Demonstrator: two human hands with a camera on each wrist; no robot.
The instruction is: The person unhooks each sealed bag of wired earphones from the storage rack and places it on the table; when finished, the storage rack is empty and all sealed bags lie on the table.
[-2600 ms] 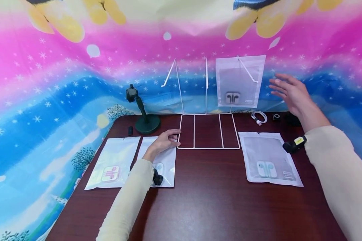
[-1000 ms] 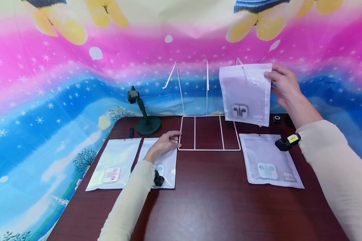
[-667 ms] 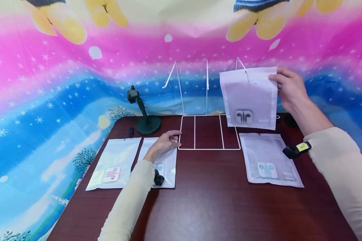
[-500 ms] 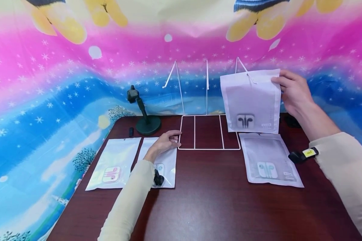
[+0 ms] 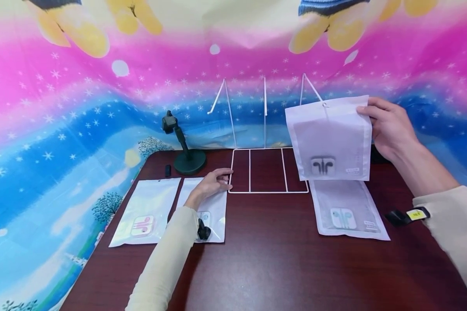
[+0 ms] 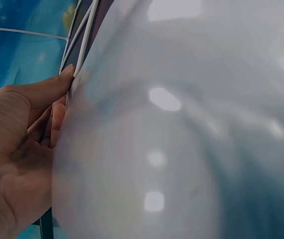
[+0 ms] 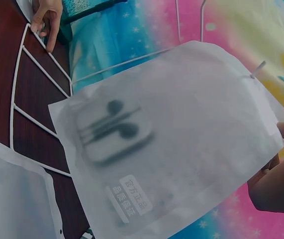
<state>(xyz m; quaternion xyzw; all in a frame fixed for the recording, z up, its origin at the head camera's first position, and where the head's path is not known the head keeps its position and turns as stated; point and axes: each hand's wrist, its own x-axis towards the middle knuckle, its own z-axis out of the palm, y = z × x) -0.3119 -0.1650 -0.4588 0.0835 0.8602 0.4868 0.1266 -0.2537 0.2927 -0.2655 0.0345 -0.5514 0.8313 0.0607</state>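
Observation:
In the head view, my right hand [image 5: 392,127] pinches the upper right corner of a frosted zip bag [image 5: 328,134] with black earphones in a case inside. The bag's top hole is right at the tip of the right hook [image 5: 313,87] of a white wire display rack [image 5: 267,192]; in the right wrist view the hook tip [image 7: 257,69] pokes out through the bag's top. My left hand [image 5: 211,186] holds the left wire of the rack's base between thumb and fingers. A bag with blue earphones [image 5: 216,229] lies partly hidden under my left forearm.
A bag with pink earphones [image 5: 142,194] lies at the left, one with green earphones [image 5: 348,211] at the right, partly behind the held bag. A dark green stand [image 5: 190,160] and small black object [image 5: 168,170] are at the back left. The left hook [image 5: 216,97] and middle hook [image 5: 265,97] hang bare.
My right hand has gripped the hanging bag's corner and drawn it forward along the right hook to its tip, toward me and slightly down. My left hand has stayed on the rack.

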